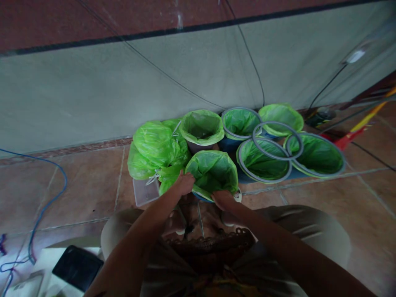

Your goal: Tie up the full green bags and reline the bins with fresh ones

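A green trash bag (213, 165) lines the small bin in front of me, its edge folded over the rim. My left hand (185, 182) is closed at the left side of that edge, fingers curled on the plastic. On the near side of the rim, my right hand (223, 200) pinches the bag's edge. Little of the bin's blue wall (202, 196) shows below the plastic. Just left of my left hand lie filled, tied green bags (154, 144). Behind the bin stands another lined bin (201, 128), its bag also folded over.
To the right, several lined bins (264, 161) stand together, some with grey rim rings. One loose grey ring (275, 123) rests across them. A clear plastic tub (145, 192) sits by the tied bags. A phone (78, 267) and a blue cable (46, 204) lie to the left.
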### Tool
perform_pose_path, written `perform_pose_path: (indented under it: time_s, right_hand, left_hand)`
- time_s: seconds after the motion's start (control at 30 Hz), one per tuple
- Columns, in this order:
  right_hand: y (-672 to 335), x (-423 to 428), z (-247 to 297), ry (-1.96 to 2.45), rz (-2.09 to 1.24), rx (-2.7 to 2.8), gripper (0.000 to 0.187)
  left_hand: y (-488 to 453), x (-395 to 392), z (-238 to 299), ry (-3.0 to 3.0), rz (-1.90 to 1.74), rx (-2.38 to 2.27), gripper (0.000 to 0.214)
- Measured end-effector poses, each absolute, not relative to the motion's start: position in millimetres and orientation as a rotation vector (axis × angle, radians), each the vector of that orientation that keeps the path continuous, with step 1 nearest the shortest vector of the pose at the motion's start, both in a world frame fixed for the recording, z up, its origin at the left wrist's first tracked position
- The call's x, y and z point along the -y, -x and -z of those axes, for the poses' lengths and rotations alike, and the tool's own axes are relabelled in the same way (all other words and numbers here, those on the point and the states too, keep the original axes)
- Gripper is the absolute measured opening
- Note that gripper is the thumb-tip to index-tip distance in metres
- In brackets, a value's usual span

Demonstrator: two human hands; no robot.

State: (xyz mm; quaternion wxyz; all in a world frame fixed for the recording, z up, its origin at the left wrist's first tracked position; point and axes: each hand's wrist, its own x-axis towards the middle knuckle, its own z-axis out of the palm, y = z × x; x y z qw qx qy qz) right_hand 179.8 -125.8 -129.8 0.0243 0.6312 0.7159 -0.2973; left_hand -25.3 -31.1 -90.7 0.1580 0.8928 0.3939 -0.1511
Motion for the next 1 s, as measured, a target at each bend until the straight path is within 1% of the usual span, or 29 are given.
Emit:
perform_pose_path:
  time_s: [0.07,0.2,0.27,0.4,0.53,0.7,0.87,1.0]
  right_hand:
    - [-179.1,127.4,125.5,-1.921,0.899,-2.22,0.027]
    - [-171.3,133.4,105.9,-1.918,0.869,-2.314,0.035]
    - [-167.6,135.2,97.7,-1.928,0.836,-2.413,0.034]
    - [-162.3,135.2,93.9,-1.817,0.83,-2.487,0.027]
    - [-162.4,138.0,98.2,-1.752,0.829,-2.396,0.025]
    - [-166.3,146.4,100.1,-1.735,0.727,-2.313,0.028]
    - [-160.7,152.0,101.0,-1.626,0.622,-2.304,0.032]
    - [-155.7,152.4,90.8,-1.616,0.595,-2.33,0.034]
  left_hand:
    - [25.8,29.9,91.9,-2.542,0.364,-1.143,0.023]
    - [28.6,34.8,81.1,-2.554,0.222,-1.168,0.026]
    - [26.5,42.6,74.8,-2.584,0.193,-1.144,0.025]
    - [16.7,64.0,77.2,-2.613,0.247,-0.987,0.023]
    - [14.4,76.4,91.5,-2.562,0.35,-1.001,0.017]
    - [19.0,78.6,92.5,-2.672,0.352,-0.946,0.014]
    - [16.5,88.5,88.0,-2.806,0.351,-0.959,0.015]
    - [13.7,95.2,83.3,-2.853,0.358,-1.002,0.018]
